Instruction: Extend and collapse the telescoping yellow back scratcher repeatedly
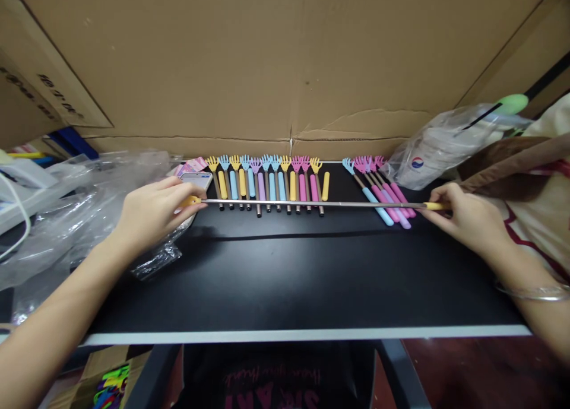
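Left hand and right hand pinch opposite ends of extended back scratcher — probably to steady it level over tabletop.

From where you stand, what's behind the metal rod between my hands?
A row of back scratchers and coloured handles, plus another bunch to the right. The rod hides thin strips of them.

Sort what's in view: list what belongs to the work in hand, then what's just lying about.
Likely part of the work:
yellow-ended rod, held between left hand and right hand
row of claw-headed rods
loose handles among them
claw-headed rods with handles on, grouped at right

Apparently just lying about:
phone
clear plastic bags
bagged cup
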`<state>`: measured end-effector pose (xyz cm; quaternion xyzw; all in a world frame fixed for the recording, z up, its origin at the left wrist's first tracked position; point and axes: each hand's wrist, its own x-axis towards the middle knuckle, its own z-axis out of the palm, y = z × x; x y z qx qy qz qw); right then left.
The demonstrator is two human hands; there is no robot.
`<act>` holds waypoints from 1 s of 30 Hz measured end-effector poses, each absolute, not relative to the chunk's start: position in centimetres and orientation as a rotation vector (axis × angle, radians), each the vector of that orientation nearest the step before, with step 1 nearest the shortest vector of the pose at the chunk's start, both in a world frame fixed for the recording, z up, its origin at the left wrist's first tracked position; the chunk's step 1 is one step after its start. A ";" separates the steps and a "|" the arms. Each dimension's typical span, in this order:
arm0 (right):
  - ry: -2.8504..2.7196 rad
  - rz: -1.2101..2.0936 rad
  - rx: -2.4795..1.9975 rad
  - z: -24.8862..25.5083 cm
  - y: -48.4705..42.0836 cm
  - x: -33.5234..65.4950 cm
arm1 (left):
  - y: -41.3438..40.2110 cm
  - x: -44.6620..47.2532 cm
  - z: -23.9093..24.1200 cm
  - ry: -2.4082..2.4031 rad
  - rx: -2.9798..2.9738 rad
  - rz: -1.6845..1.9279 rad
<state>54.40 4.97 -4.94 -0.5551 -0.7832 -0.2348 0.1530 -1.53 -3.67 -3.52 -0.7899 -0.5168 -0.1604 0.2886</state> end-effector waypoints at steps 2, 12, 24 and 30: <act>-2.262 -0.634 -1.565 -4.9 4.9 54.5 | -3.5 -1.7 -3.5 -1.369 -2.120 -0.458; -2.331 -0.558 -1.294 -3.9 3.8 53.4 | -2.9 -2.4 -3.1 -1.508 -2.271 -0.494; -2.325 -0.576 -1.229 -3.9 3.7 54.3 | -2.5 -2.5 -3.3 -1.496 -2.348 -0.473; -2.324 -0.534 -1.280 -4.1 4.0 54.7 | -3.0 -2.3 -3.2 -1.436 -2.356 -0.482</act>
